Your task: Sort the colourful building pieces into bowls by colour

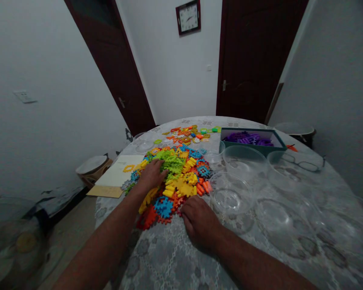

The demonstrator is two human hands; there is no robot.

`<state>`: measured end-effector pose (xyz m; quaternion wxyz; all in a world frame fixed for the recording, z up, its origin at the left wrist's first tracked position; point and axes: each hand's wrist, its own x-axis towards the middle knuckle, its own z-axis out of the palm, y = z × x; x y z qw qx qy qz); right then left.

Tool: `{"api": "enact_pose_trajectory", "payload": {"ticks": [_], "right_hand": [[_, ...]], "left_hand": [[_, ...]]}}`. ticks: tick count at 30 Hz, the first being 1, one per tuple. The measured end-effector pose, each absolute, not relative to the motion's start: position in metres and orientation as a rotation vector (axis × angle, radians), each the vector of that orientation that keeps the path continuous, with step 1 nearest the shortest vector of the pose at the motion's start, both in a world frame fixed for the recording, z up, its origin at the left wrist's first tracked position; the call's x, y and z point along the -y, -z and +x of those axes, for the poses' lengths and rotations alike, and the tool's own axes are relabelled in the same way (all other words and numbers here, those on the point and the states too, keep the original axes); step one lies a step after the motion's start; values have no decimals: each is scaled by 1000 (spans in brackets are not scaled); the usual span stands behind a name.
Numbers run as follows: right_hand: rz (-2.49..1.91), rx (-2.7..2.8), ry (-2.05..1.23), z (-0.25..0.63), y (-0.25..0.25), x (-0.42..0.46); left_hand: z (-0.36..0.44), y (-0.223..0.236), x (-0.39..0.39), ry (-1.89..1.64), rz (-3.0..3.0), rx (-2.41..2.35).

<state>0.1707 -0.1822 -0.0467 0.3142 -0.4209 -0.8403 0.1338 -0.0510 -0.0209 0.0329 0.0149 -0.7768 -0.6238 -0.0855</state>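
A heap of plastic gear toy pieces lies on the table in front of me. My left hand (152, 176) reaches over its left side, thumb and forefinger apart, touching the bright green pieces (173, 164) on top. At the near edge of the heap rests my right hand (199, 219), its fingers curled; whatever they may hold is hidden. Close to it are a yellow gear (185, 186), a blue gear (163, 207), and orange-red pegs (203, 187). Red gears (149, 219) lie at the heap's front left.
Several clear plastic bowls (231, 193) stand to the right. Behind them a dark green box (254, 150) holds purple pieces (251, 139). Eyeglasses (308, 165) lie at far right. Smaller loose pieces (187, 135) are scattered farther back. An open paper folder (115, 177) lies at left.
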Motion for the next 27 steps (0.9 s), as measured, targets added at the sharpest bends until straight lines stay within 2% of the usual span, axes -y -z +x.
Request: {"api": "enact_pose_trajectory", "payload": {"ticks": [9,15,27], "right_hand": [[-1099,2192,-361,170,53,181],[-1083,2161,-395,170,49,183],[-1093,2211,-367,169,44,183]], "left_hand": [[-17,-23,-26,172,-2556,1903],[9,-24,-20,212,-2711,1776],[-48,-22,34,177,-2661,1627]]}}
